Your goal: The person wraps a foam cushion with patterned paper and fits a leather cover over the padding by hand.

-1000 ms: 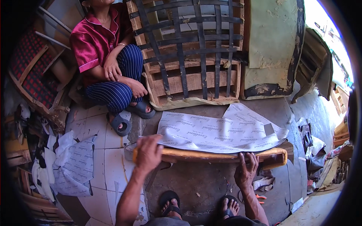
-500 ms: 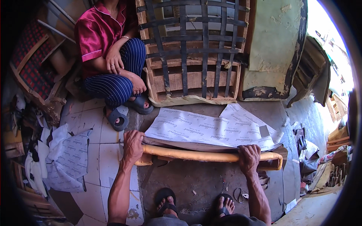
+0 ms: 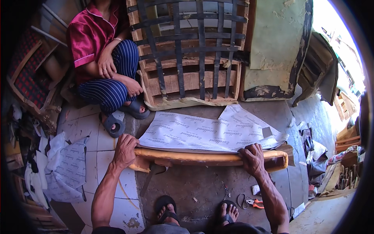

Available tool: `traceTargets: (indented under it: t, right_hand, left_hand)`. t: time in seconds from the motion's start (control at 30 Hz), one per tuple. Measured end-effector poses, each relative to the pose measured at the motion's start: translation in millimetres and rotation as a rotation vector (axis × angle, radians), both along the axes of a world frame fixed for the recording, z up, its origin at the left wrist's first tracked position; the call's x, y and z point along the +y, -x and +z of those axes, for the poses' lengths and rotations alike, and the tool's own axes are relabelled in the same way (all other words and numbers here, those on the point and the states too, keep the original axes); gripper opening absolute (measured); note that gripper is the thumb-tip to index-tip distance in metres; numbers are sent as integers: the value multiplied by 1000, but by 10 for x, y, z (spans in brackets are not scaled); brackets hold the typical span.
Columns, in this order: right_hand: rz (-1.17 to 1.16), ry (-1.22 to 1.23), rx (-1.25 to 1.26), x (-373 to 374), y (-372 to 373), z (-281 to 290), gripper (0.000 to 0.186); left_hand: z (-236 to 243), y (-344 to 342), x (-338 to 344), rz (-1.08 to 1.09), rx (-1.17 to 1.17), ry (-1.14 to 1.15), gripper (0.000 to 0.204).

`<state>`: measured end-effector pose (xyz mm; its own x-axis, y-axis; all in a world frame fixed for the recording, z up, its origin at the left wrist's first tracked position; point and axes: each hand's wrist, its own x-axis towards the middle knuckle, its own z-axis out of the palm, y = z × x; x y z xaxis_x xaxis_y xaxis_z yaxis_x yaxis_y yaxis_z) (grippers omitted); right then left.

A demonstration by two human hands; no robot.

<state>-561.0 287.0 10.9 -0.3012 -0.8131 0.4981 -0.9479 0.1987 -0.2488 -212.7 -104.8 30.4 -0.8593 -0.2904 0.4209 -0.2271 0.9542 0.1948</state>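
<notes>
A low wooden frame piece with a yellow foam-padded edge lies crosswise before me. My left hand is closed round its left end, at the corner of a white printed sheet. Toward the right end, my right hand grips the padded edge, knuckles up and fingers over the top. The sheet spreads over the far side of the frame piece, with one flap folded up at its back right and a small grey patch near its right side. My fingertips are partly hidden behind the edge.
A person in a red shirt sits at the far left. Ahead stands a wooden seat frame with black webbing, beside a worn green panel. Orange-handled pliers lie near my right foot. Crumpled printed cloth lies at left.
The padded frame piece has tilted, showing more of its wooden near face. Both hands stay on it. The whole view has shifted, and the orange-handled pliers now show beside my right forearm.
</notes>
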Motion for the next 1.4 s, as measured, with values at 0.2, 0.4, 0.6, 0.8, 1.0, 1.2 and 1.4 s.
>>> traceTargets:
  t: [0.2,0.4,0.6,0.8,1.0,1.2,1.4]
  right_hand:
    - [15,16,14,-85,27,-21,17]
    - [96,-32,-3,-26,143,27,25]
    - [153,-58,-34,-36,235,-68,32]
    - [178,-75,-84,-17,192,-32,40]
    - [200,-32,-18,85,203,-69,41]
    - [133,31,143,132,65,-125,45]
    - [98,36,229,187,-71,-188,53]
  left_hand:
    - [125,-39,-34,-39,-142,16,24]
    - [415,214,141,-120,-248,34,11]
    - [540,1302,874,-276,-256,-260,45]
    - [192,2055,1145,-497,-537,-448,82]
    - [288,1922,1429,-439,-736,-474,56]
    - [137,1760,1628,-362,-500,-312,42]
    - [-120,1631,1643,-401,-277,-99,42]
